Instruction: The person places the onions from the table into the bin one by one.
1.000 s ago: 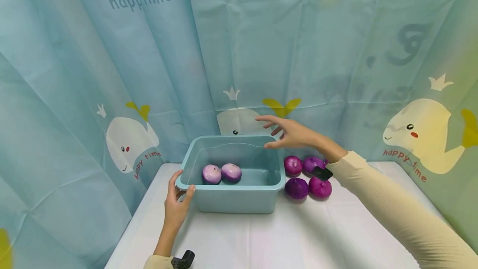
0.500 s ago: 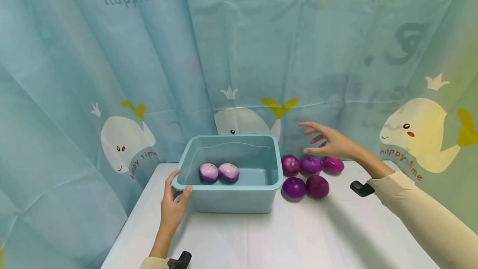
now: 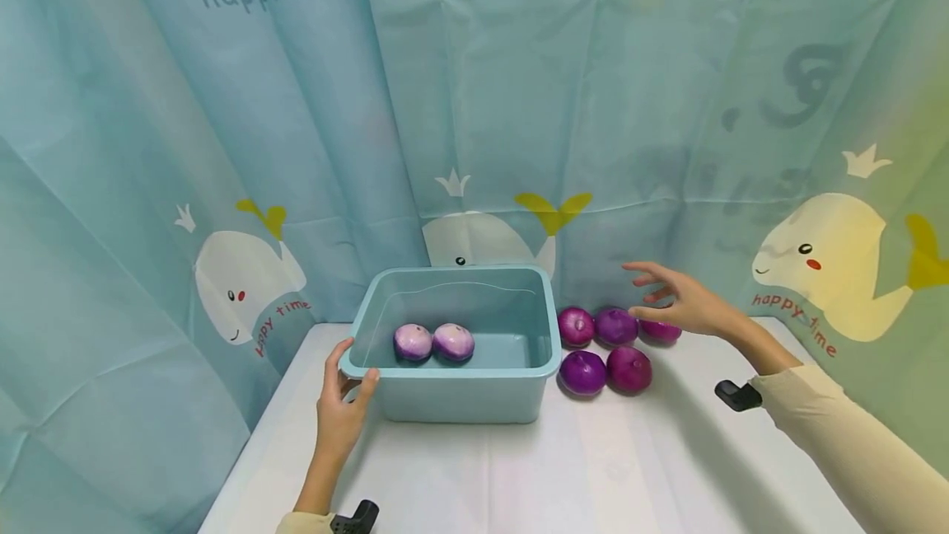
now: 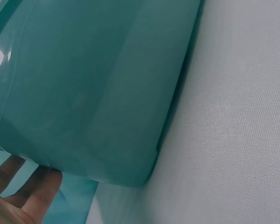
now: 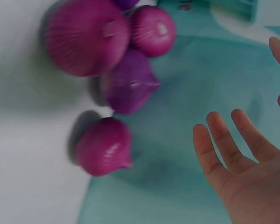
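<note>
A blue-green plastic tub [image 3: 465,398] stands on the table. At its front left corner my left hand [image 3: 339,414] grips the rim, thumb at the front; in the left wrist view its fingers [image 4: 39,191] touch the wall. Two pale purple onions [image 3: 433,343] lie side by side inside the tub. Several darker purple onions [image 3: 629,369] sit in two rows right of it. Above the back right onion [image 3: 660,333], partly covering it, my right hand [image 3: 685,302] hovers with fingers apart, holding nothing. The right wrist view has that rearmost onion [image 5: 105,147] beside the spread fingers.
A white cloth [image 3: 563,468] covers the table. Close behind the tub and onions hangs a blue-green curtain [image 3: 504,105] printed with whales, which also runs along both sides.
My right hand has moved right from above the tub, then lowered toward the back right onion. My left hand keeps its grip on the rim.
</note>
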Motion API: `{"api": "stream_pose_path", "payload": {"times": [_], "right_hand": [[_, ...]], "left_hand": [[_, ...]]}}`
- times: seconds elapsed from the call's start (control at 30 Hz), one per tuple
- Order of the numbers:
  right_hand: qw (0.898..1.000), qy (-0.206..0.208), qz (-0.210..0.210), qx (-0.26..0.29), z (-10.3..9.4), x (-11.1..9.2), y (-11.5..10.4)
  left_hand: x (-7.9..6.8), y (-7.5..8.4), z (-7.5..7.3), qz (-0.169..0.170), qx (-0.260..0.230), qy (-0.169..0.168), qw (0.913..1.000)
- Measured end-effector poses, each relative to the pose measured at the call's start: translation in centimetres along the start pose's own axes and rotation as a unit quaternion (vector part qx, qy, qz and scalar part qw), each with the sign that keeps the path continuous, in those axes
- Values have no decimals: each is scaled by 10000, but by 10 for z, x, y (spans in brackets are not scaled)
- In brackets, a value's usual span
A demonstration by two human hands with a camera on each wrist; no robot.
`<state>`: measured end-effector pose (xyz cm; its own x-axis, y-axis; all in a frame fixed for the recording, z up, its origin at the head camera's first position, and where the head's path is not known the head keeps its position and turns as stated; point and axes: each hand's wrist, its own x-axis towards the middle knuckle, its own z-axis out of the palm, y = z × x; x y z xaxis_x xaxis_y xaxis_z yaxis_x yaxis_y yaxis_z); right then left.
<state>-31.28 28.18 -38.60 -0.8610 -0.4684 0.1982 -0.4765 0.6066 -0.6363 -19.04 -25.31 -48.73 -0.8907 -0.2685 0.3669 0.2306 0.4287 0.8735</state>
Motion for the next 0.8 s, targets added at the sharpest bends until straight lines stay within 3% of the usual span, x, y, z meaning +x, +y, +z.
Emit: {"api": "stream_pose_path", "payload": {"times": [0.23,0.43,0.8], "right_hand": [[9984,356,170,-402,14,-14,38],[9950,643,44,-769,25,-20,69],[9933,403,114,-1080,37,-21,97]], "left_hand": [[0,1,-1,25,50,-1,10000],[1,3,-2,39,46,-28,10000],[1,-2,-1,-45,42,-57,10000]]}}
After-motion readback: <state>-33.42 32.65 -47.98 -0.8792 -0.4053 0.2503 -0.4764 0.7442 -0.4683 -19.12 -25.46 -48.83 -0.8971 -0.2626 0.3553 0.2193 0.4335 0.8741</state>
